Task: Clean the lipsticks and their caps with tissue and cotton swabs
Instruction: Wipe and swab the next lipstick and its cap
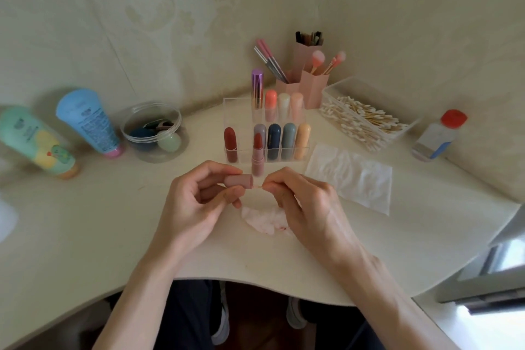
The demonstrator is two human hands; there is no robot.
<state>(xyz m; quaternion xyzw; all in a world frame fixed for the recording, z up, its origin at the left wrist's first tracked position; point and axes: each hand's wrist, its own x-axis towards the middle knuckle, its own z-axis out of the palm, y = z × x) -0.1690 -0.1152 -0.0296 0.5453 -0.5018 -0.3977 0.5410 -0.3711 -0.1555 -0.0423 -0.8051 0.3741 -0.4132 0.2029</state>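
Hands met above the middle of a pale counter [113, 221]. The left hand [196, 193] pinched a dusty-pink lipstick cap [240, 181] between thumb and fingertips, holding it on its side with the open end facing right. The right hand [301, 199], fingers curled, pinched a cotton swab [259, 186] whose tip sat at the cap's mouth (whether it reached inside could not be told). Just behind the cap, an uncapped lipstick [258, 156] stood upright on the counter, its red bullet exposed, directly in front of a clear organiser [235, 111] holding other lipsticks. A crumpled tissue [262, 219] with pink-red smears lay on the counter beneath and between the hands, partly covered by the right hand. A flat tissue [349, 176] lay to the right, near a clear tray [400, 133] full of swabs.
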